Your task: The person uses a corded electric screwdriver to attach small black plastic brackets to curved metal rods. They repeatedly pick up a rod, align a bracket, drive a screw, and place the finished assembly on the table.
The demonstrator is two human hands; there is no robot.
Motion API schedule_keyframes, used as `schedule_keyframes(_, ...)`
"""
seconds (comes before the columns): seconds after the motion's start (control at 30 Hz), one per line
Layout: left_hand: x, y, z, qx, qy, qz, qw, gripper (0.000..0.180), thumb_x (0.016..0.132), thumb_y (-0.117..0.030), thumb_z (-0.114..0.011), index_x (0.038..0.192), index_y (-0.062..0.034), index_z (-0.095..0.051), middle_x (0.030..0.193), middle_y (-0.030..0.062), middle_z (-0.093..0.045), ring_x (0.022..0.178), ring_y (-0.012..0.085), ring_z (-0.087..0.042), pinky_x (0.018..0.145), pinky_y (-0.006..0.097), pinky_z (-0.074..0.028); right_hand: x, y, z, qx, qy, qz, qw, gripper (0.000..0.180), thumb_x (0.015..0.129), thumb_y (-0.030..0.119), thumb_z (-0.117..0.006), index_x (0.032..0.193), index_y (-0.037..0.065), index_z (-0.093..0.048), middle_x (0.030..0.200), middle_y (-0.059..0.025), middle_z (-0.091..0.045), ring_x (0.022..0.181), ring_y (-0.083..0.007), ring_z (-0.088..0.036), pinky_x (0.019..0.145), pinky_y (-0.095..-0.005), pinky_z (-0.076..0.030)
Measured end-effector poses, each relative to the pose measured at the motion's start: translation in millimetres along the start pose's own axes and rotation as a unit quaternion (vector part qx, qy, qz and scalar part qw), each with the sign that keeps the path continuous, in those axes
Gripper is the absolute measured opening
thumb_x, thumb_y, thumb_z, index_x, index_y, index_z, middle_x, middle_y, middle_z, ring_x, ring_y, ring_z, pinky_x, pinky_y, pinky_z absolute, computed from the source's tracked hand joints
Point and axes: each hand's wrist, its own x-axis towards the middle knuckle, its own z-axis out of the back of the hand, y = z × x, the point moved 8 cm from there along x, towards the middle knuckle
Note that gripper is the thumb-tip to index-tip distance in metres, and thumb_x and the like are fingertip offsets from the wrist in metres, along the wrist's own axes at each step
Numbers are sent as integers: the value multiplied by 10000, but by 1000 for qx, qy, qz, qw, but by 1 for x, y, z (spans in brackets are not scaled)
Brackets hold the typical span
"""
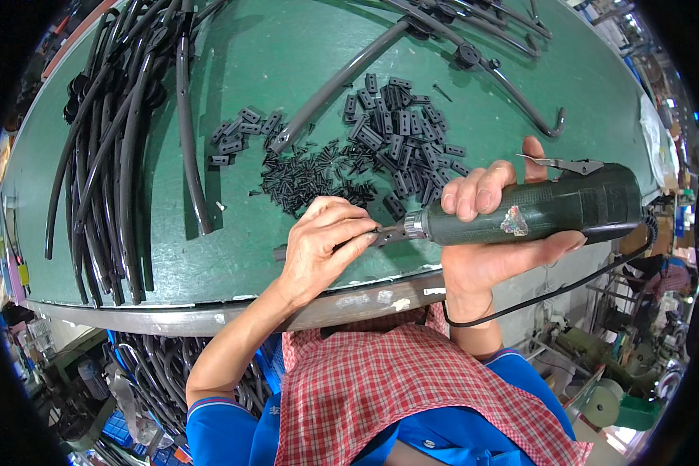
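One electric screwdriver (536, 211) — right hand (485, 233) clamped round it | left hand (324, 242) fingers pinched at its tip | screws (311, 172), clips (400, 128) — uncountable heaps | curved tubes (105, 155) left on desk (233, 264).

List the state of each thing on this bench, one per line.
Electric screwdriver: horizontal, gripped by right hand.
Left hand: pinching at the driver's tip.
Screws: loose heap.
Black brackets: scattered flat.
Curved black tubes: piled at left.
Cord: hanging slack.
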Motion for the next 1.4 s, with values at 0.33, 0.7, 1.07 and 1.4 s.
schedule_keyframes(0.33,-8,-13,-7,71,7,-105,992,230,759,-57,-687,980,-21,-632,994,84,-636,978,299,-567,835,394,-482,-1,-10,19,26,-77,-58,995,870,816,776,-430,1300,53,-450,677,-10,-395,578,-142,-403,569,-312,-369)
schedule_keyframes(0.7,3,12,16,-98,-44,96,990,259,802,-147,-661,1029,-24,-668,941,86,-644,915,216,-580,823,335,-454,-21,-7,93,136,-258,-119,949,709,890,721,-357,1163,87,-520,692,15,-436,604,-121,-407,577,-285,-374)
schedule_keyframes(1.07,110,15,7,273,-62,-47,959,176,807,-158,-672,934,-38,-697,936,99,-640,903,278,-587,795,370,-464,-42,-10,95,121,-273,-165,940,670,899,709,-352,1133,103,-516,675,8,-434,598,-128,-422,582,-293,-385)
schedule_keyframes(1.4,130,26,-27,353,-1,-39,935,273,765,-192,-688,979,-28,-646,939,118,-594,929,308,-530,811,417,-422,-43,-8,93,124,-272,-170,939,660,902,683,-394,1148,81,-510,685,12,-423,594,-117,-413,575,-278,-383)
